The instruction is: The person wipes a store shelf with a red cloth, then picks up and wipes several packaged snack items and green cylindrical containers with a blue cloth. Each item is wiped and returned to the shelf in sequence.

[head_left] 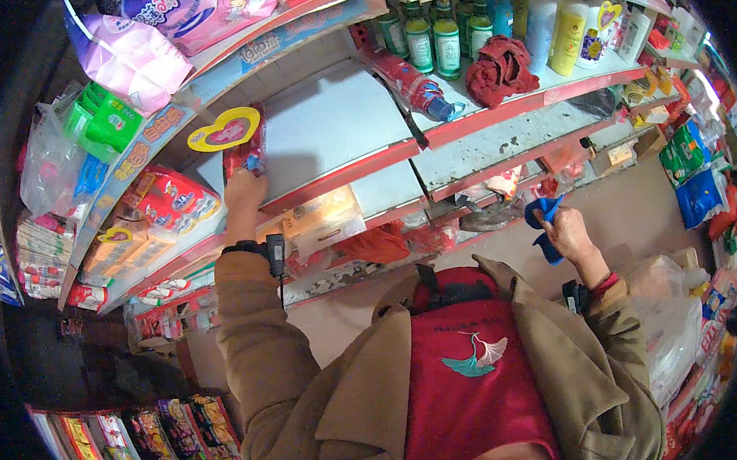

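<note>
At the left end of a white shelf board (pixel 332 128), my left hand (pixel 245 192) is closed round the lower end of a red package (pixel 252 145) with some blue on it. A yellow heart-shaped tag (pixel 224 131) sticks out just beside the package. My right hand (pixel 572 235), out to the right and below the shelf edge, grips a crumpled blue cloth (pixel 544 247). On the shelf farther right lie a red package with a blue end (pixel 410 78) and a dark red crumpled cloth (pixel 502 70).
Green bottles (pixel 446 49) and yellow bottles (pixel 569 36) stand behind the red cloth. Red-wrapped packs (pixel 174 199) and orange boxes (pixel 328 211) sit on lower shelves. Large purple packages (pixel 201 5) lie at the upper left. A clear plastic bag (pixel 660 304) is near my right arm.
</note>
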The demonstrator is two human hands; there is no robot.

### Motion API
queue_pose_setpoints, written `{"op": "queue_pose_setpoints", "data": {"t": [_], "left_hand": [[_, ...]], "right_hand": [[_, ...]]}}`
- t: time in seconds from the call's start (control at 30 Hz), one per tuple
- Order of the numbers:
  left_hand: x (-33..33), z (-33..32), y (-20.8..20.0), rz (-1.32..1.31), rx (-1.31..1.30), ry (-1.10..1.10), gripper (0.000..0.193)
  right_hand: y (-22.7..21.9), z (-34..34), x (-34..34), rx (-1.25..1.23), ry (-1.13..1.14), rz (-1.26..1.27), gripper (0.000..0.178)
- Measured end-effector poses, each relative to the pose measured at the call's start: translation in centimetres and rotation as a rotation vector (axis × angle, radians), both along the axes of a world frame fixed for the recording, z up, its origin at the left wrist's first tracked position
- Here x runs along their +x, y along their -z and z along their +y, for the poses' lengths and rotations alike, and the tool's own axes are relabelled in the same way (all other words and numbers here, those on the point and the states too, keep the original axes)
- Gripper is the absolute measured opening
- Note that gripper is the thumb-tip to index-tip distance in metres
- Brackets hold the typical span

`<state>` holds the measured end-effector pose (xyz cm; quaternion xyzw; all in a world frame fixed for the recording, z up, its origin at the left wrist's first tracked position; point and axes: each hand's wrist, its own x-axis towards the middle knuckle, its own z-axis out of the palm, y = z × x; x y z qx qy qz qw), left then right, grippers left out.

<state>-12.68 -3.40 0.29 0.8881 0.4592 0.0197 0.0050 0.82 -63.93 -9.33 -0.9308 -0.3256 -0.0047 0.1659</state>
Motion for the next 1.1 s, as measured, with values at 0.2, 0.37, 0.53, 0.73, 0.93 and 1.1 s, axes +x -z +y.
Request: {"op": "queue_pose_setpoints", "data": {"t": [0.2, 0.37, 0.53, 0.73, 0.93, 1.1], "left_hand": [[-0.5, -1.6, -0.8, 0.042, 0.053, 0.069, 0.059], [-0.4, -5.6, -0.9, -0.242, 0.298, 0.436, 0.040], [2.8, -9.5, 1.8, -0.372, -0.035, 0.909, 0.034], [2.7, -12.2, 3.1, -0.367, 0.022, 0.850, 0.044], [2.6, -12.9, 3.6, -0.424, 0.060, 0.834, 0.046], [2.8, -13.7, 3.4, -0.426, 0.086, 0.838, 0.046]], "right_hand": [[2.2, 0.2, 0.0, -0.004, -0.007, 0.069, 0.025], [3.6, -0.1, -0.3, 0.063, -0.038, 0.092, 0.033], [3.0, 0.3, -1.0, 0.054, 0.014, 0.151, 0.038], [2.1, -0.8, -1.9, 0.047, 0.068, 0.182, 0.035], [2.5, -1.5, -3.0, 0.043, 0.132, 0.202, 0.032], [2.3, -1.2, -3.8, 0.125, 0.131, 0.168, 0.036]]}}
